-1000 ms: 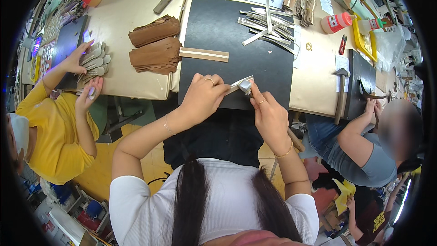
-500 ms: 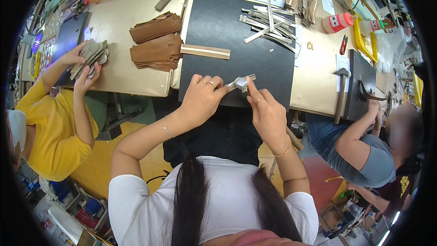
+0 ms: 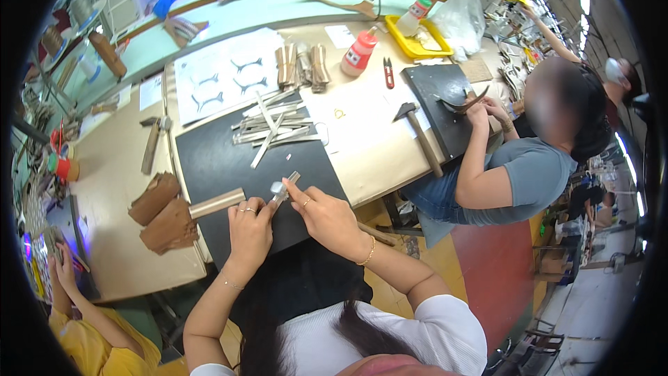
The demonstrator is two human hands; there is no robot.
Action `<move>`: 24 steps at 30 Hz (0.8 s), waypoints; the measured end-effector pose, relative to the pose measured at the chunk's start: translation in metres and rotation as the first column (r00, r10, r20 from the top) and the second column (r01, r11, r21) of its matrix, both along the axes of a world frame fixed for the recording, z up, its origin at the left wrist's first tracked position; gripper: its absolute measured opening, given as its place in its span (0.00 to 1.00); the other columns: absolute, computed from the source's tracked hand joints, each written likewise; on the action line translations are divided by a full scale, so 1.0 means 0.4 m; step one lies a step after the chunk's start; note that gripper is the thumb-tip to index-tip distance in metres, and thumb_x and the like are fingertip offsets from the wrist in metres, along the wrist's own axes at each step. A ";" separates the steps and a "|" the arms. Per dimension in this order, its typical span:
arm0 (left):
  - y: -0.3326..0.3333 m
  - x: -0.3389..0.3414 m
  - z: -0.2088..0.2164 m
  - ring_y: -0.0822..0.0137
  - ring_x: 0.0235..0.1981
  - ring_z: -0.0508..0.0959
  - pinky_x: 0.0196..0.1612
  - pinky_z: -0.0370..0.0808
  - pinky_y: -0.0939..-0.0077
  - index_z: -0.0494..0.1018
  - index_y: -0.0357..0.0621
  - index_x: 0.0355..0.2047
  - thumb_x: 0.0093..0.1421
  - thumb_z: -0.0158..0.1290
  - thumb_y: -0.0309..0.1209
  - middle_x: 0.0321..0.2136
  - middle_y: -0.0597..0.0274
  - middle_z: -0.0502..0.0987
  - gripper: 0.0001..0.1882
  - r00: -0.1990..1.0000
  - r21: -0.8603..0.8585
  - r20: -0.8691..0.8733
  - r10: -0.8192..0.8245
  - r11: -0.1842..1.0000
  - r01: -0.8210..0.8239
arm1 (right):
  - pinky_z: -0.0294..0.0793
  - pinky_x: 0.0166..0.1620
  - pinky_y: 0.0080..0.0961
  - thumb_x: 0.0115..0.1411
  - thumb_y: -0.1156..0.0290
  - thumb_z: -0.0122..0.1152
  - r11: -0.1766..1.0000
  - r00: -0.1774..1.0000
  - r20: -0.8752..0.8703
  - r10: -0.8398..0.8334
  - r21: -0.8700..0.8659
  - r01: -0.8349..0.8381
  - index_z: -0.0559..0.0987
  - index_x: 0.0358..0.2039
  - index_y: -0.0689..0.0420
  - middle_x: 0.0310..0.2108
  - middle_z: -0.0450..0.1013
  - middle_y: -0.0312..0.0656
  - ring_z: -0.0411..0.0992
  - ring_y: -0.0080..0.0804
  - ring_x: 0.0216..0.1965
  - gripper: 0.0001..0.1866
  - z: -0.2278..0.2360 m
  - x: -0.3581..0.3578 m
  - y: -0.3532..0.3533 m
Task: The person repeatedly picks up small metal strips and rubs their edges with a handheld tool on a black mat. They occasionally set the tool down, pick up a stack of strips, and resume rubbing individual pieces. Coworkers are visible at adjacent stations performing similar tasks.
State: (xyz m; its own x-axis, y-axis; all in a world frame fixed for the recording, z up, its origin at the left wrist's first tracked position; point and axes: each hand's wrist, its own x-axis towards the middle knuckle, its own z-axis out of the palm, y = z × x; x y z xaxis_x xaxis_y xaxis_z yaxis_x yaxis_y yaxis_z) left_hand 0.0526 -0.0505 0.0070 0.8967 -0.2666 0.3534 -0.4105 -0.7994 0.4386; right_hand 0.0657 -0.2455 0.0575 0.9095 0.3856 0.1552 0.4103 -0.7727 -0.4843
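Over the front part of a black board [image 3: 209,160], both hands work on one narrow, pale grey strip [image 3: 293,178]. My left hand [image 3: 250,233] pinches its near end. Closed around the strip's farther part are the fingertips of my right hand [image 3: 327,219]. Between the hands, a small shiny whitish piece [image 3: 278,188] sits on the strip; its kind I cannot make out. Beside my left hand lies a flat brown strip [image 3: 219,202] with a pale band along it. Farther back on the board is a loose pile of similar pale strips [image 3: 275,125].
Brown leather pieces [image 3: 167,226] are stacked left of the board. Behind it lie a printed sheet [image 3: 223,73] and tied bundles [image 3: 300,66]. To the right are a red-and-white bottle [image 3: 360,53], red snips [image 3: 388,73], a hammer [image 3: 421,139] and a seated co-worker [image 3: 515,167].
The view has swung to the right, bringing more of the right-hand co-worker and back bench into sight. My hands keep hold of the same strip above the board.
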 end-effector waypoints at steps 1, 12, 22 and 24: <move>-0.002 0.007 0.001 0.58 0.36 0.76 0.44 0.66 0.62 0.82 0.42 0.41 0.58 0.61 0.24 0.34 0.60 0.76 0.10 1.000 -0.029 -0.015 0.000 1.000 0.000 | 0.78 0.31 0.37 0.67 0.67 0.60 0.998 0.999 -0.050 -0.007 -0.066 0.004 0.71 0.68 0.46 0.30 0.73 0.42 0.76 0.43 0.28 0.28 -0.004 0.003 -0.003; 0.004 0.003 -0.002 0.58 0.36 0.76 0.44 0.67 0.63 0.83 0.41 0.38 0.58 0.61 0.23 0.33 0.60 0.77 0.07 0.989 -0.170 -0.145 0.024 0.984 -0.049 | 0.79 0.30 0.38 0.70 0.61 0.57 0.993 0.992 -0.122 0.013 -0.117 -0.027 0.63 0.72 0.46 0.31 0.74 0.42 0.77 0.45 0.28 0.31 -0.058 -0.004 -0.006; -0.018 0.017 -0.018 0.56 0.36 0.76 0.44 0.67 0.63 0.83 0.40 0.38 0.59 0.61 0.24 0.34 0.59 0.76 0.07 0.999 -0.137 -0.049 0.023 0.990 -0.029 | 0.79 0.31 0.43 0.69 0.65 0.56 0.998 0.998 0.054 -0.045 0.044 0.043 0.71 0.59 0.55 0.33 0.75 0.45 0.78 0.48 0.29 0.20 -0.082 0.025 -0.006; -0.024 0.020 -0.020 0.56 0.36 0.76 0.43 0.67 0.62 0.82 0.40 0.38 0.59 0.61 0.24 0.34 0.59 0.76 0.07 0.998 -0.143 -0.049 0.028 0.989 -0.035 | 0.78 0.31 0.43 0.69 0.66 0.56 0.997 0.996 0.068 -0.057 0.059 0.053 0.72 0.58 0.55 0.34 0.75 0.46 0.78 0.49 0.30 0.19 -0.080 0.034 -0.005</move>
